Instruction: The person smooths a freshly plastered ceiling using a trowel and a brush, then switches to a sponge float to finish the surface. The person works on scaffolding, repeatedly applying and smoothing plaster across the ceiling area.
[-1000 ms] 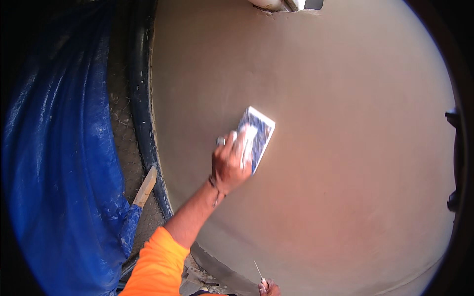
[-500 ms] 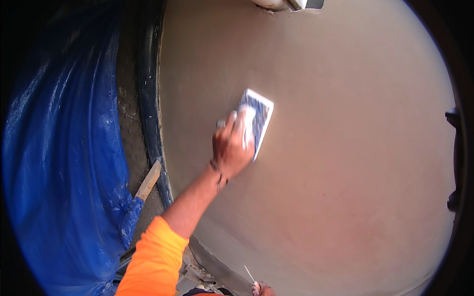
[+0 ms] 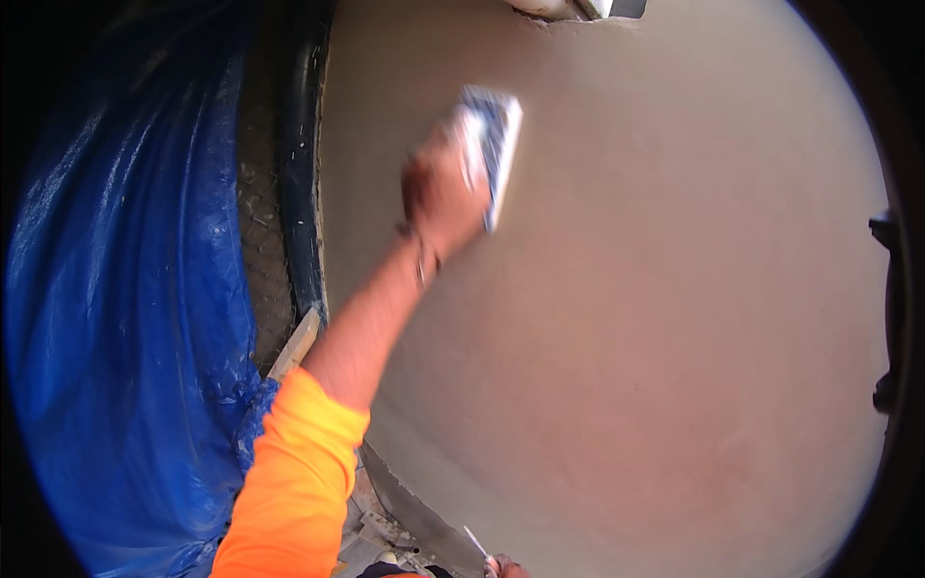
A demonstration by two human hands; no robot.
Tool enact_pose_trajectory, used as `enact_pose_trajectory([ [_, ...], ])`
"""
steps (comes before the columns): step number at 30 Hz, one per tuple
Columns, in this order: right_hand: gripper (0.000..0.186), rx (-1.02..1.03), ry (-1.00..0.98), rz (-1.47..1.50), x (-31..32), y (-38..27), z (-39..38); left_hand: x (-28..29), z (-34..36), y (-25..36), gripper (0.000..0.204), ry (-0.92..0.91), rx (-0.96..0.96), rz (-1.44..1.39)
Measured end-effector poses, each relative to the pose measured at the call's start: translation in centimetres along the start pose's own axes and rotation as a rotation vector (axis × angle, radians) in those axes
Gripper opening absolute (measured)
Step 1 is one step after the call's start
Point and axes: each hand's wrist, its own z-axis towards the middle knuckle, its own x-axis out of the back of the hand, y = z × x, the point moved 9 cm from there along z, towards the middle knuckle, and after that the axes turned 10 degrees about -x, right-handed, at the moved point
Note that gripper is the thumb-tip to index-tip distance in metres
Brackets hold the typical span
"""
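My left hand (image 3: 448, 193), blurred by motion, is closed round a rectangular hand float (image 3: 503, 130). This float has a dark bluish back, pale edges and a whitish handle, and it lies against the smooth grey-brown plastered surface (image 3: 626, 289). An orange sleeve covers my left upper forearm, and a dark band circles the wrist. At the lower edge only part of my right hand (image 3: 508, 569) shows. Its fingers are closed on a thin, pale tool (image 3: 477, 541) that sticks up from them; the rest of it is hidden, so its kind is unclear.
A blue tarpaulin (image 3: 125, 318) hangs along the left side. Between it and the plaster runs a black pipe-like edge (image 3: 303, 173), with a piece of wood (image 3: 297, 345) by its lower end. A white fitting (image 3: 578, 8) juts out at the top. Rubble (image 3: 371, 530) lies below.
My left hand has moved the float upward over the plastered surface, with the forearm reaching further up. My right hand and its thin tool have shifted slightly left and down.
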Motion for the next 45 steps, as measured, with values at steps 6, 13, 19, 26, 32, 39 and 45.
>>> enact_pose_trajectory([
  [6, 0.042, 0.018, 0.108, 0.039, 0.1, 1.4, -1.1, 0.5, -1.9, 2.6, 0.033, 0.116, -0.132, -0.052],
  [13, 0.034, -0.068, 0.036, 0.053, 2.5, -1.8, -2.2, 1.6, 9.4, -2.0, 0.026, 0.214, 0.12, -0.028],
  [19, 0.031, 0.079, 0.209, 0.169, 3.6, -2.9, -1.2, -0.7, 2.9, 2.4, 0.049, 0.174, -0.374, -0.162],
  [26, 0.029, 0.101, 0.248, 0.091, 8.9, -5.9, 0.7, 0.2, 15.2, -10.1, 0.037, 0.216, 0.138, 0.013],
  [32, 0.031, 0.282, 0.498, 0.155, 13.0, -11.4, -0.1, 0.7, 5.4, -1.5, 0.047, 0.311, -0.442, -0.132],
  [39, 0.027, 0.324, 0.724, -0.148, 23.3, -21.5, -3.7, 1.0, 15.4, -16.4, 0.04, 0.326, 0.101, 0.074],
  [45, 0.03, 0.669, 1.275, -0.005, 41.0, -30.6, -13.2, 1.0, 16.4, -10.0, 0.036, 0.35, -0.147, -0.045],
])
